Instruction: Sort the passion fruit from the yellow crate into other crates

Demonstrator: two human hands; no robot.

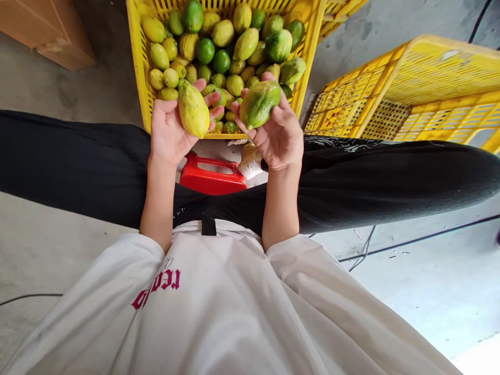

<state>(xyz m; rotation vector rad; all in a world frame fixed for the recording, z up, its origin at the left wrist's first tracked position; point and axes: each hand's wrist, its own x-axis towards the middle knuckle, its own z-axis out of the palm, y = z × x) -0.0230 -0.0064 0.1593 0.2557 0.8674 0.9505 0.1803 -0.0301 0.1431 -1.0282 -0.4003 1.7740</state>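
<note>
Yellow fruit (194, 110) is cradled in half-curled left hand (169, 127), long axis bodyward; green-yellow fruit (259, 104), slanted crosswise, is likewise held by right hand (280, 133).

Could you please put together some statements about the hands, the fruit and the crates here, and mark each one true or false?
1. The left hand holds a mostly yellow fruit. True.
2. The right hand holds nothing. False: the right hand holds a green-and-yellow fruit.
3. The front crate contains a mix of yellow and green fruits. True.
4. The plastic object just below that crate in the picture is blue. False: the plastic object is red.
5. Another yellow crate shows at the right of the picture. True.
</note>
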